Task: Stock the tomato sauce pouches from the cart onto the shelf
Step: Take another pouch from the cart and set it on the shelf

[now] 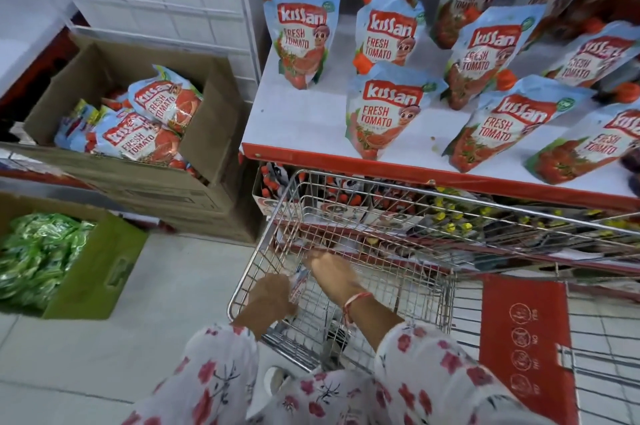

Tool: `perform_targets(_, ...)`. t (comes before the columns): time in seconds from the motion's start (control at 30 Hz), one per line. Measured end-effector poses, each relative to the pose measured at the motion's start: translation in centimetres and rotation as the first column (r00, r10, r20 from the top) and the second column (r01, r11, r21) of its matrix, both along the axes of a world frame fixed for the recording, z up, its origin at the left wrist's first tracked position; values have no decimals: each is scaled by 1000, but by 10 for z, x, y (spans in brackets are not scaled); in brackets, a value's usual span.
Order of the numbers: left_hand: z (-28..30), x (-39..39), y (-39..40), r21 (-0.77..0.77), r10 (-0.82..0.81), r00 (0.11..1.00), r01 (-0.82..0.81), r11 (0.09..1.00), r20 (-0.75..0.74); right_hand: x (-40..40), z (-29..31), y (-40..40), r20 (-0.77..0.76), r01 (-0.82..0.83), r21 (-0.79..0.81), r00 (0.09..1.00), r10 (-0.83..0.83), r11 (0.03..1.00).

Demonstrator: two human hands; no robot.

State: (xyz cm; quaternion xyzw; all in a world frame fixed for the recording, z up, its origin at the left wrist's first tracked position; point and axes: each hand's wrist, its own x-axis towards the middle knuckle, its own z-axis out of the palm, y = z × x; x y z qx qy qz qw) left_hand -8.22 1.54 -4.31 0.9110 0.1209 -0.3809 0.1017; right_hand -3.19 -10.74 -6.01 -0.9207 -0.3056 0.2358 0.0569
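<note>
- Metal cart point(346, 216) stood near the shelf point(294, 119).
- Both hands, left hand point(272, 296) and right hand point(334, 272), reached inside, gripping one pouch point(298, 284) between them.
- More pouches point(384, 109) stood on the shelf.

Cart before the stocked shelf.
Pouches point(384, 113) stand in rows on the shelf point(294, 119); the cart point(363, 251) sits below its front edge, a carton point(138, 133) of pouches beside its left edge.

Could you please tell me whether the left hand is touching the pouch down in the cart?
Touching. The head view shows the left hand closed against the pouch inside the cart, with no gap between them.
</note>
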Motion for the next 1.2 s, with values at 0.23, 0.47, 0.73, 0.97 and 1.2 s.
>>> perform_targets(0.23, -5, -6, -1, 98, -41, 997, 34, 995, 66, -4, 2, -4, 1, 38, -34, 999, -38, 999)
perform_targets(0.47, 24, 4, 15, 33, -139, 970, 136, 990, 201, -7, 29, -30, -4, 165, 131, 986, -166, 978)
perform_targets(0.73, 101, 4, 37, -316, 124, 816, 75, 946, 565, 2, 120, -50, 42, 271, 405, 949, -314, 873)
perform_targets(0.97, 181, 43, 55, -353, 235, 468, 181, 918, 852, 36, 208, -44, 223, 192, 667, 870, -439, 720)
perform_targets(1.2, 251, 98, 69, -322, 292, 171, 187, 928, 941, 80, 281, -18, 458, -20, 738, 749, -479, 674)
